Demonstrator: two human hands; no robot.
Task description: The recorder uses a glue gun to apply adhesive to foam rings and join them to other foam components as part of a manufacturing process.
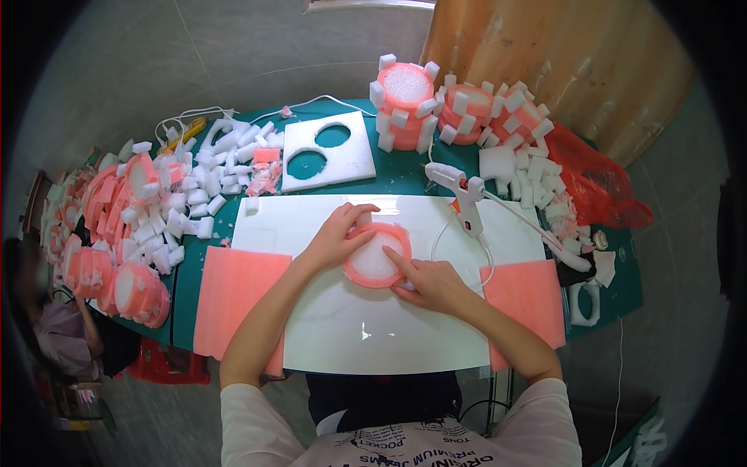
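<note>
Centrally on the glossy white board lies a round foam piece, its face turned upward. Its salmon-pink rim makes a thick, nearly even ring, a little rough along the edge, around a pale disc with a finely mottled, bubbly surface. The left hand reaches over its upper left side, thumb across the rim and the other fingers stretched out beyond it, apart from the thumb; whether they clamp the piece, I cannot tell. From the lower right, the right hand sets an extended index finger on the pale face, with its thumb near the rim and the remaining fingers bent; their grip cannot be made out either.

A pink foam sheet lies at the board's left, and a white glue gun rests toward its upper right. Behind, on the green table, stands a stack of pink rings studded with white blocks.
</note>
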